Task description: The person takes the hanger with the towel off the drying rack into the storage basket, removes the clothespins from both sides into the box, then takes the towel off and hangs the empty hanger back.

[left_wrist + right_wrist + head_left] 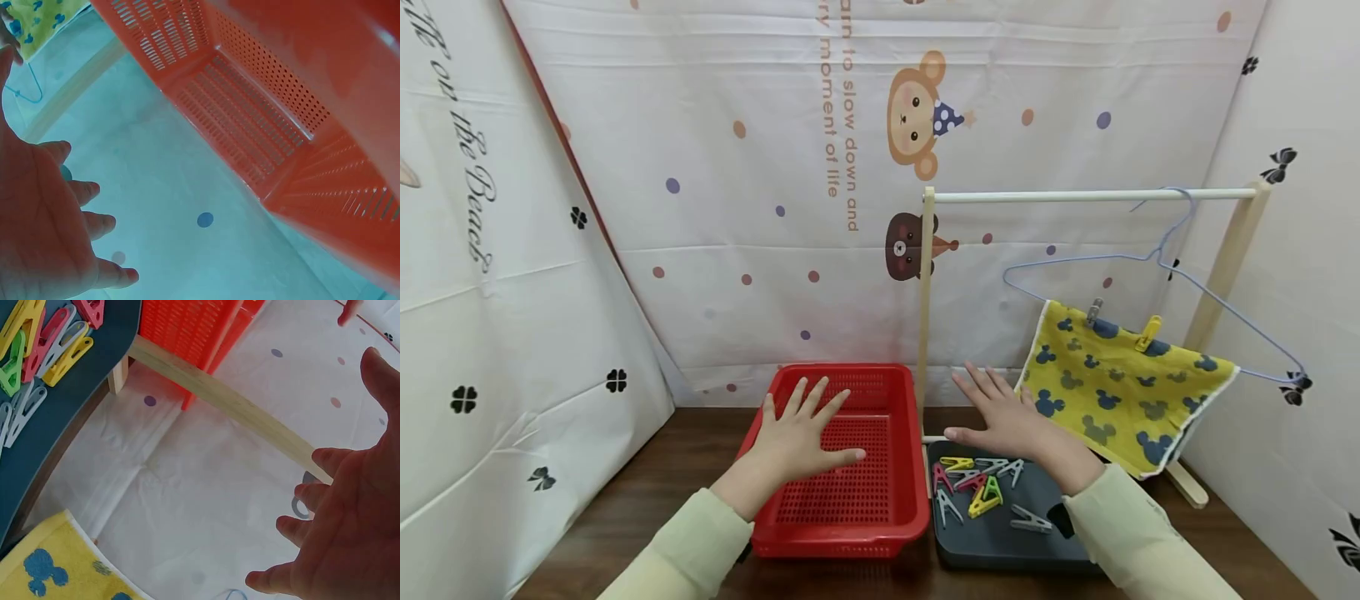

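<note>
Fingers spread, my left hand hovers over the red plastic basket and holds nothing. My right hand, also with spread fingers and nothing in it, is above the far part of a dark grey tray. Several clothespins in yellow, pink, green and grey lie in that tray. To the right a yellow cloth with blue mouse-head prints hangs from a blue wire hanger. A grey clothespin and a yellow clothespin clip it on.
The hanger hooks over the white bar of a wooden-legged rack, whose left post stands between basket and tray. Everything rests on a dark brown wooden table. Printed white sheets enclose the back and sides.
</note>
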A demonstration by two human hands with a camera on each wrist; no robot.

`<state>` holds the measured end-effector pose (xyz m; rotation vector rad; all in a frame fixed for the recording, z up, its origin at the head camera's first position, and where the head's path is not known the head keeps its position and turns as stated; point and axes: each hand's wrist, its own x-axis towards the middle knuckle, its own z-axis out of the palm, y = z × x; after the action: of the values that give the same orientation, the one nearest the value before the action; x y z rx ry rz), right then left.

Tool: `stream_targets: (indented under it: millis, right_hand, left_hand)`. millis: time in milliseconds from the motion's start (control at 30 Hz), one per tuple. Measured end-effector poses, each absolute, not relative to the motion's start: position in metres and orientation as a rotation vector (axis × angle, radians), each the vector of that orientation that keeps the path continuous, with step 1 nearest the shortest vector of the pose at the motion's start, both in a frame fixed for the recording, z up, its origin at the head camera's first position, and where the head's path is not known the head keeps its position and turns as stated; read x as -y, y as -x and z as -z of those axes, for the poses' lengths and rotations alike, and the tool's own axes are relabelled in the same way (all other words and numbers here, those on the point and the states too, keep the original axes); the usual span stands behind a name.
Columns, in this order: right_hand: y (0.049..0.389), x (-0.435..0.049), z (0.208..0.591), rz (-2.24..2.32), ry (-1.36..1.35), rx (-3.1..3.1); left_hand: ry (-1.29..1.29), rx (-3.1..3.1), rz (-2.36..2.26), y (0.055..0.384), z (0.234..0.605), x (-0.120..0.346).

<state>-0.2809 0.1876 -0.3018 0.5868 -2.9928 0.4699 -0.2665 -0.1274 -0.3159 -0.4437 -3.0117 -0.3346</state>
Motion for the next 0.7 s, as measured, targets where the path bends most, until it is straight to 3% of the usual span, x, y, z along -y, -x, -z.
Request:
stream_targets:
  millis: [700]
  right_hand:
    - [0.272, -0.224, 0.277, -0.415, -0.717, 2.731]
  left_hand:
    - [0.553, 2.958, 0.324, 0.27, 0.29, 0.106]
